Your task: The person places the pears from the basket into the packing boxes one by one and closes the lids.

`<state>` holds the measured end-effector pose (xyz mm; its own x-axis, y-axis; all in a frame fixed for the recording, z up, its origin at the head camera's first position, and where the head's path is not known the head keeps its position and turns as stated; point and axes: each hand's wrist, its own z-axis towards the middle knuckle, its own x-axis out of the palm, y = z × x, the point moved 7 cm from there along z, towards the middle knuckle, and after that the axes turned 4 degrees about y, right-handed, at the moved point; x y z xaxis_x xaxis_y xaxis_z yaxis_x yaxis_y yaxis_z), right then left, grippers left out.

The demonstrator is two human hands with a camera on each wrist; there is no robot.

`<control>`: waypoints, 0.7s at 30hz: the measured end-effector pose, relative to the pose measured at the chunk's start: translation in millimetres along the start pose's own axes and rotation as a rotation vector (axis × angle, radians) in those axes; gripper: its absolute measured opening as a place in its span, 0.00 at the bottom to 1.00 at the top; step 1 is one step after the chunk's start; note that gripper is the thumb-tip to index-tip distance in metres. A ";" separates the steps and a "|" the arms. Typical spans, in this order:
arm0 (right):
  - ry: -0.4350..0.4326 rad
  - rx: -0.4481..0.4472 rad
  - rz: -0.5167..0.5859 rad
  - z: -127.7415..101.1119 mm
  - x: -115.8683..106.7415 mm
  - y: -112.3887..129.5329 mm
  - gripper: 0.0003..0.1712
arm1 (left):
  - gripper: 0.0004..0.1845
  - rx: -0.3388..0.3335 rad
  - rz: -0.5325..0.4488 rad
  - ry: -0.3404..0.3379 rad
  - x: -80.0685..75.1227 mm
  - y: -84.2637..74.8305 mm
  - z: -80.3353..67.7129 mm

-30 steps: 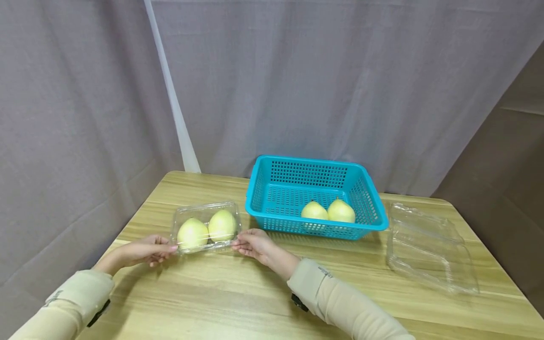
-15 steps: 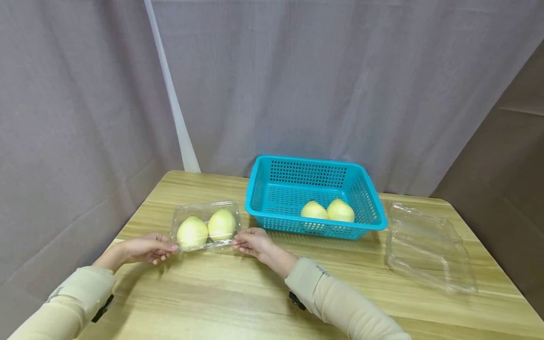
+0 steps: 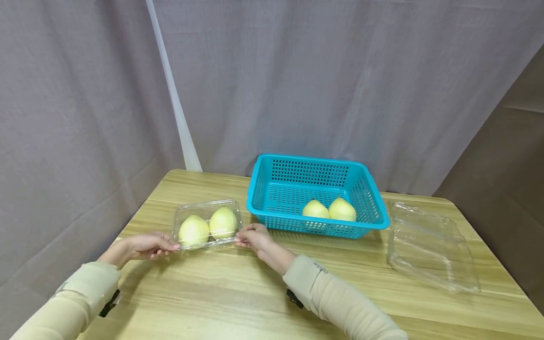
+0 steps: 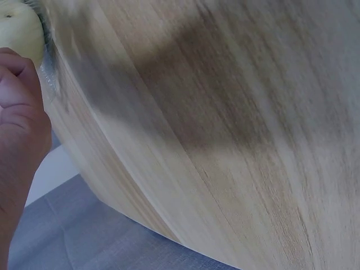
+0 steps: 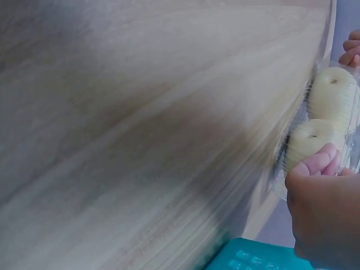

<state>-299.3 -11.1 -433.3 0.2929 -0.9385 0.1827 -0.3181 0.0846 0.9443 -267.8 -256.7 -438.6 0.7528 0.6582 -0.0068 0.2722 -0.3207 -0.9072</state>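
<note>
left hand [image 3: 146,245]: fingers curled, pinching the near-left corner of the clear clamshell box [image 3: 207,224]; thumb side on the box rim, knuckles toward the table's left edge.
right hand [image 3: 254,237]: fingers curled, gripping the box's near-right corner; sits in the narrow gap between box and basket.
clear clamshell box: lid closed, resting on the table [image 3: 238,293], left of centre; two pears [image 3: 207,226] inside, side by side and touching.
box edges: left side near the table's left edge; right side just beside the teal basket [image 3: 316,194], small gap, not touching as far as visible.
teal basket: centre-back of the table, upright, two loose pears [image 3: 329,210] on its floor against the near wall.
open clamshell [image 3: 430,245]: empty, lying flat at the right end, close to the right table edge, well apart from both hands.
open room: wide bare wood in front of the box and basket, toward the person; some bare strip behind the box.
wrist views: blurred; right wrist shows fingertips [image 5: 320,163] on the box by a pear.
</note>
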 end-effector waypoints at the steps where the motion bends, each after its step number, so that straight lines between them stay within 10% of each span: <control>1: -0.002 0.001 -0.002 0.0 0.0 0.2 0.07 | 0.10 -0.003 0.000 -0.005 -0.4 0.1 -0.1; 21: 0.043 0.075 -0.053 -3.5 -1.2 -0.1 0.10 | 0.09 -0.028 0.036 0.026 3.7 -7.5 -5.3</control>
<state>-296.5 -8.8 -432.7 0.3490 -0.9257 0.1459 -0.3675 0.0080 0.9300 -263.9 -255.4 -429.6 0.7777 0.6280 -0.0277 0.2615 -0.3632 -0.8943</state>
